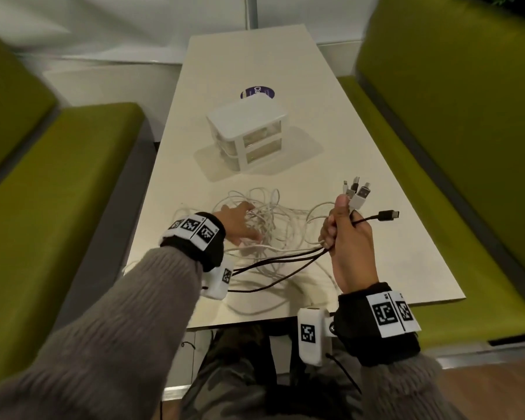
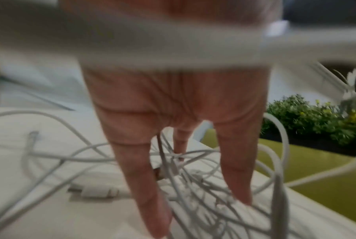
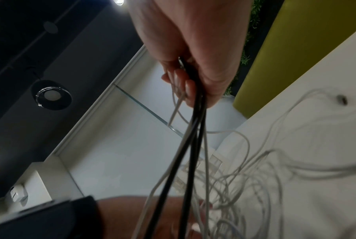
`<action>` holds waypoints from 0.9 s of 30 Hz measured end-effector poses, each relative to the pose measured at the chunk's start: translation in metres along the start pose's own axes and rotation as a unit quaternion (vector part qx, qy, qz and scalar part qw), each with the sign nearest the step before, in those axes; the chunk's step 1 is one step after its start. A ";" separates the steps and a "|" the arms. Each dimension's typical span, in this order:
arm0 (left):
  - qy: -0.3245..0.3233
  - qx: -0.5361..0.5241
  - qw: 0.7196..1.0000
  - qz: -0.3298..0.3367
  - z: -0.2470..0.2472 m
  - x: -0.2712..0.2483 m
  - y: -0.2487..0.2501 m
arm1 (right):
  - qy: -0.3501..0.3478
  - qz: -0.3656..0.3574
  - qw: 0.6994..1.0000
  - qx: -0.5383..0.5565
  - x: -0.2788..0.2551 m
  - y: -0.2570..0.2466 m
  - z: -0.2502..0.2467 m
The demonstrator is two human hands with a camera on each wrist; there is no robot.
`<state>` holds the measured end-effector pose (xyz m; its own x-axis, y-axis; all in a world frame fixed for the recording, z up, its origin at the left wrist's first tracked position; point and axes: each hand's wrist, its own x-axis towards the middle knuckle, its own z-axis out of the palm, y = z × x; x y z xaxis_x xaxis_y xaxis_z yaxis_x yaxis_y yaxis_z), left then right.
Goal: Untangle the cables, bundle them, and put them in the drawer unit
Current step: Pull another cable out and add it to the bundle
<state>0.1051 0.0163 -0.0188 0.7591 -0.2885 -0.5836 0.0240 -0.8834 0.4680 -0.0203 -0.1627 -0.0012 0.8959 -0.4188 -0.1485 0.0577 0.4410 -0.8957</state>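
Tabletop (image 1: 361,165) — cables (image 1: 270,219) tangled under left fingers (image 1: 249,234).

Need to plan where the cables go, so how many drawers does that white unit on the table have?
2: an upper drawer and a lower drawer, stacked one above the other in the white drawer unit. Its far side is hidden, so more cannot be ruled out.

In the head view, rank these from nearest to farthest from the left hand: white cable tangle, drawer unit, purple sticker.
1. White cable tangle: under the left hand, whose fingers reach into it.
2. Drawer unit: mid-table, beyond the tangle.
3. Purple sticker: behind the unit, farthest.
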 end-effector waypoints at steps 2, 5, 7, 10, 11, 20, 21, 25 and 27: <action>-0.011 -0.093 0.995 0.044 0.002 0.009 0.021 | -0.004 -0.003 1.000 -0.002 0.001 0.001 -0.001; -0.011 -0.135 0.987 0.086 0.002 0.013 0.046 | -0.005 0.006 1.000 0.009 0.002 0.002 -0.002; -0.005 -0.046 0.994 0.096 -0.001 0.012 0.051 | -0.007 0.011 1.000 0.017 0.003 0.002 -0.003; 0.113 0.092 0.979 0.144 -0.004 -0.003 0.056 | -0.017 0.017 1.000 0.016 0.004 0.003 -0.005; 0.155 0.065 0.969 0.181 -0.003 -0.013 0.060 | -0.021 0.019 0.999 0.018 0.003 0.003 -0.005; 0.019 -0.119 0.938 0.325 0.030 -0.049 0.066 | -0.034 -0.013 0.998 0.058 0.002 -0.008 -0.006; 0.022 -0.121 0.938 0.323 0.030 -0.049 0.059 | -0.023 -0.018 0.997 0.076 0.003 -0.009 -0.007; 0.087 -0.069 0.952 0.287 0.021 -0.039 0.025 | 0.022 -0.027 0.990 0.133 0.003 -0.009 -0.006; 0.144 -0.081 0.956 0.244 0.016 -0.029 0.011 | 0.044 -0.031 0.988 0.142 0.002 -0.008 -0.004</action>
<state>0.0726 0.0093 -0.0073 0.8526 -0.5172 -0.0743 -0.2954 -0.5944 0.7479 -0.0205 -0.1708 0.0042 0.8454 -0.5141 -0.1452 0.2434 0.6126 -0.7520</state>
